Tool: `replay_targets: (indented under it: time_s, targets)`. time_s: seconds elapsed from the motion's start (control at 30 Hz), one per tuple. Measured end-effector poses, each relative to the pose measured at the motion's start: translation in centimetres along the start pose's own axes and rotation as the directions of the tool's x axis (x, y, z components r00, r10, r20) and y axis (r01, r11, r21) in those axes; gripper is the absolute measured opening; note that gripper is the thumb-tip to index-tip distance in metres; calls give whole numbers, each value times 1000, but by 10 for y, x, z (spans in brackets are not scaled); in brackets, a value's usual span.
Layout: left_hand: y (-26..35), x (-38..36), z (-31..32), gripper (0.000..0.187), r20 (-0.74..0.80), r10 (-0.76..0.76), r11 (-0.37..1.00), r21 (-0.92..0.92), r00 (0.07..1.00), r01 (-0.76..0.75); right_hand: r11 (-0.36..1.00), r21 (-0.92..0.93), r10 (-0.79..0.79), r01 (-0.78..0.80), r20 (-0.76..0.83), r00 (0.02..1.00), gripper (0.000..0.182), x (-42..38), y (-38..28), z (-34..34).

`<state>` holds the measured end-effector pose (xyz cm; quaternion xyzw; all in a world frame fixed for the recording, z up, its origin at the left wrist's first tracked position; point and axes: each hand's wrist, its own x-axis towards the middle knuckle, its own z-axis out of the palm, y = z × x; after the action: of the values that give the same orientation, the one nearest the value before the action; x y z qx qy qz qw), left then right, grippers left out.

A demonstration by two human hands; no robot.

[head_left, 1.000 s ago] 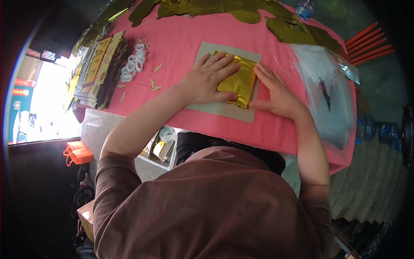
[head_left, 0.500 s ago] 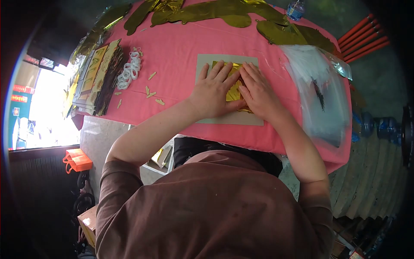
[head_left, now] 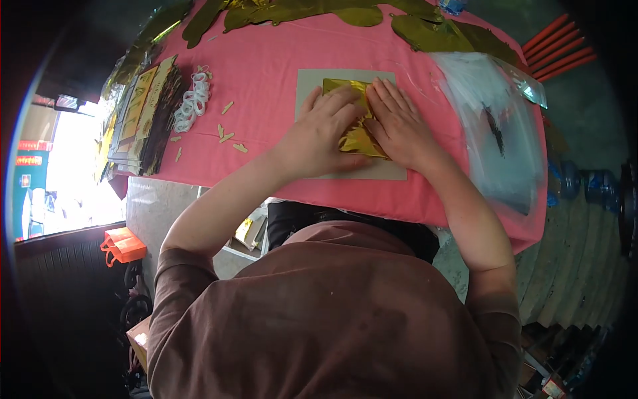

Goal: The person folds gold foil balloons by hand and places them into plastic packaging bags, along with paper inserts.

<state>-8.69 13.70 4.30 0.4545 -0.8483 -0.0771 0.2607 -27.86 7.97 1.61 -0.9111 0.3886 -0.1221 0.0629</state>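
Head view: gold foil packet [head_left: 359, 141] on grey board [head_left: 307, 86], the landmark. Left hand [head_left: 323, 130] over the board's left half, fingers slightly bent, at the foil. Right hand [head_left: 400, 126] open, flat, fingers together, on the foil's right side. Neither grips. White bands [head_left: 192, 101] left of the board; clear plastic bags [head_left: 495, 126] right; pink cloth [head_left: 259, 80] beneath.

At the top edge I get only part of the bottle [head_left: 453, 6]; my left hand [head_left: 323, 133] is blurred and hides some gold foil [head_left: 362, 141].
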Motion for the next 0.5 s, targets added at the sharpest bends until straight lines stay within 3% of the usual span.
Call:
replay_targets:
  time_s: [0.1,0.23,0.33,0.43,0.5]
  targets:
    - [14,2,-10,54,90,-20,991,-129,996,31,1000,-6,16,-16,5,1000,54,0,-2,-1]
    - [14,5,-5,41,52,-19,988,-153,998,27,1000,-2,26,-26,-9,1000,54,1,-1,2]
    - [10,0,-7,33,119,29,982,-189,992,-6,1000,-14,2,-3,-38,999,56,0,0,4]
    - [9,-11,-14,33,156,113,970,-232,981,-75,999,-32,-19,17,-47,999,57,0,0,5]
    - [7,-20,-14,40,125,239,964,-152,963,-219,999,-43,-28,25,-64,998,59,0,0,6]
